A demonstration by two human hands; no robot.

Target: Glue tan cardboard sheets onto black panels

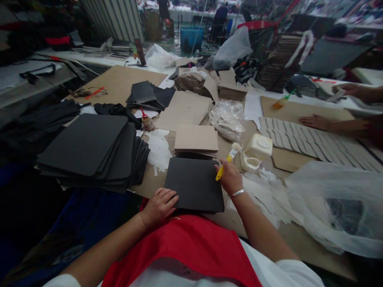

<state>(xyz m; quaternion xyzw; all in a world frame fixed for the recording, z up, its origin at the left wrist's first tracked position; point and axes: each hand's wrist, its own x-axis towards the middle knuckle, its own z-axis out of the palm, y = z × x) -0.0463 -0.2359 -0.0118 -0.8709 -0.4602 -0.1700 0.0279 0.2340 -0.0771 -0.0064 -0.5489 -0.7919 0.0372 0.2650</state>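
A black rectangular board point(193, 183) with rounded corners lies in front of me, atop what looks like a thin stack. At its lower left corner rests my left hand point(160, 203), fingers laid over the edge and not wrapped round anything I can see. My right hand point(230, 177) is closed round a paintbrush point(229, 159) with a yellow handle, over the board's right edge. The brush's pale bristles point up and away from me. Just beyond the board sits a stack of tan cardboard pieces point(196, 139). Right of the brush is a whitish plastic container point(259, 147) with a cut opening.
A tall pile of black boards point(83, 145) stands at left. A red-tipped glue bottle point(147, 120) is behind it. Clear plastic bags point(338, 199) lie at right. Another person's hand point(315, 121) rests near a row of overlapped grey strips point(317, 139). More cardboard point(185, 107) lies farther back.
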